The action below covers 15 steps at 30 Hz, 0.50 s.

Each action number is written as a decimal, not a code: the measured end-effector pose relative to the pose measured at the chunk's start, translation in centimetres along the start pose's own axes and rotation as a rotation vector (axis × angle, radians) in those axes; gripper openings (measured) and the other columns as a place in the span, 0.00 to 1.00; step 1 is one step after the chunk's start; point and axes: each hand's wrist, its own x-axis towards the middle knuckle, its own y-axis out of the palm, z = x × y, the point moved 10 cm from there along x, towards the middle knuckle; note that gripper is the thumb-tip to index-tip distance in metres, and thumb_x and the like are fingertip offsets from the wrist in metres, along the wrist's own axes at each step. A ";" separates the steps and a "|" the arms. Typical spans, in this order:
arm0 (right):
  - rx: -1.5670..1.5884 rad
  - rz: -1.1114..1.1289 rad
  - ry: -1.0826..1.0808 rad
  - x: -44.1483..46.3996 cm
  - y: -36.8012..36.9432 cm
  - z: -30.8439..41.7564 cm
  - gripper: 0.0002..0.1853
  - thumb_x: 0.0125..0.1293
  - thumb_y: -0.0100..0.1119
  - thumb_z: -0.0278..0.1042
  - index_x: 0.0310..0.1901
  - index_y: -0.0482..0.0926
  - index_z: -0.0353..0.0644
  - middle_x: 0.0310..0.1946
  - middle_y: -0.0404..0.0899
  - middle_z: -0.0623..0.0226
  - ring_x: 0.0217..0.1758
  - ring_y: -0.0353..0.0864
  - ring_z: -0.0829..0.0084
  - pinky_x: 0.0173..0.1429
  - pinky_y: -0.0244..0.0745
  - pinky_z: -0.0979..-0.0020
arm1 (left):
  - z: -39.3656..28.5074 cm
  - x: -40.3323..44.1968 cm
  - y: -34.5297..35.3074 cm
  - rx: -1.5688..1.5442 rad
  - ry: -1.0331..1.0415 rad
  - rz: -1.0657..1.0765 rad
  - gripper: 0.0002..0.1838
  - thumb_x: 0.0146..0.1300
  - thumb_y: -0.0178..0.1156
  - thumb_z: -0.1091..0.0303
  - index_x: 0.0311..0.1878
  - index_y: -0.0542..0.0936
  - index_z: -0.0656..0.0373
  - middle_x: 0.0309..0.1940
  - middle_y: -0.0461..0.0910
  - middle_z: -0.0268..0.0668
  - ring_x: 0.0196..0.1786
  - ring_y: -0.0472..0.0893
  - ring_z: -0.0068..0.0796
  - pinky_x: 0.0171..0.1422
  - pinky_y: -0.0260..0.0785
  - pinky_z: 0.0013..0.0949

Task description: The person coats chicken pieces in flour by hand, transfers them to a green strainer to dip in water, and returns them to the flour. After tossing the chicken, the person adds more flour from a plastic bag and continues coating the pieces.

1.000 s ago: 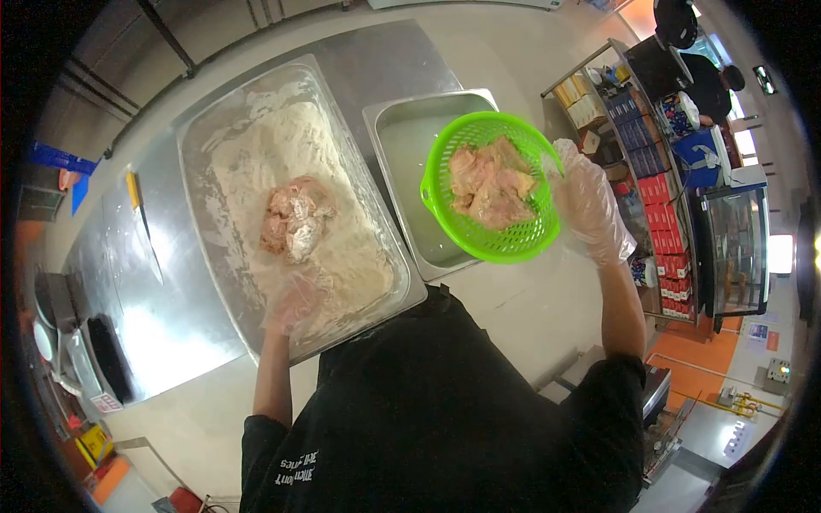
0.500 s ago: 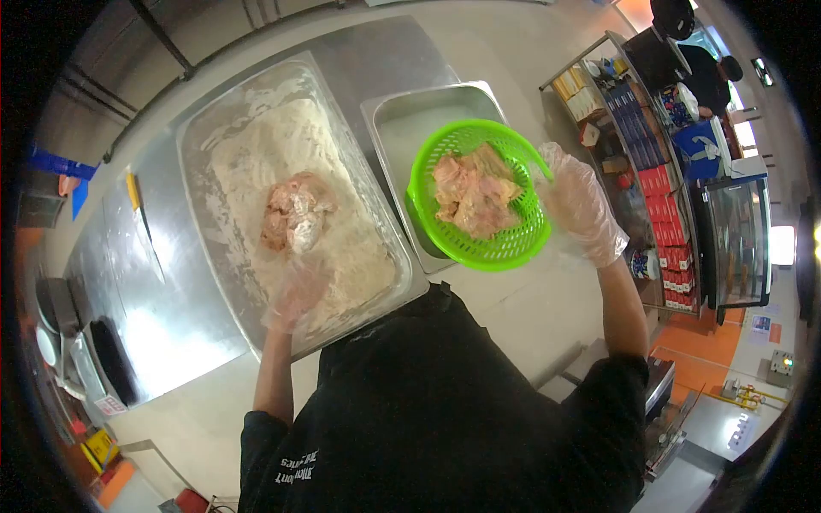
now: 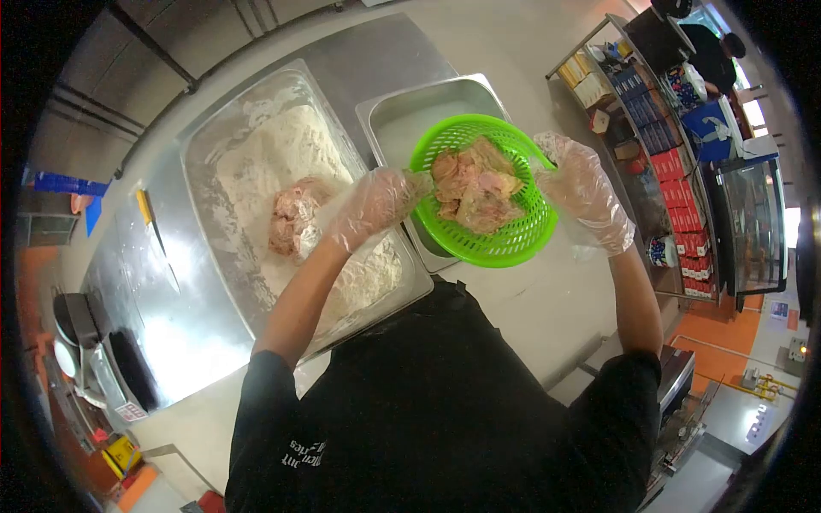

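A bright green plastic colander holds raw chicken pieces; it sits over a deep steel pan. My left hand, in a clear plastic glove, is closed at the colander's left rim, its fingertips close to the chicken. On the opposite side, my gloved right hand grips the colander's right rim. Left of the colander is a large shallow tray spread with white flour. A mound of raw, partly floured chicken rests in the flour, just beyond my left forearm.
A yellow-handled knife lies on the steel table left of the tray. Dark containers stand at its near left corner. A shelf rack with red boxes is on the right, and another person is behind it.
My left hand has lifted out of the flour tray and moved right to the colander's left rim. My right hand stays at the right rim. The view has shifted slightly.
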 end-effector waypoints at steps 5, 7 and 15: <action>-0.012 -0.052 -0.079 -0.7 0.0 -1.1 0.15 0.54 0.58 0.27 0.44 0.75 0.33 0.37 0.78 0.50 0.42 0.79 0.58 0.47 0.72 0.67 | -0.5 1.1 2.1 0.083 0.138 -0.044 0.08 0.58 0.53 0.63 0.31 0.76 0.56 0.21 0.75 0.43 0.27 0.77 0.46 0.30 0.69 0.44; -0.025 -0.020 -0.050 -0.1 -0.7 0.6 0.16 0.53 0.58 0.27 0.45 0.75 0.33 0.38 0.78 0.50 0.43 0.79 0.57 0.49 0.72 0.66 | 0.3 1.0 3.6 0.163 0.204 -0.051 0.05 0.53 0.54 0.66 0.28 0.76 0.55 0.19 0.73 0.43 0.25 0.76 0.45 0.28 0.68 0.42; 0.160 0.124 0.082 1.0 -0.3 1.2 0.14 0.55 0.56 0.23 0.45 0.75 0.34 0.37 0.78 0.56 0.41 0.78 0.64 0.47 0.71 0.70 | -1.5 1.3 3.6 0.155 0.231 0.088 0.01 0.49 0.56 0.69 0.24 0.75 0.51 0.19 0.74 0.37 0.24 0.76 0.39 0.27 0.67 0.40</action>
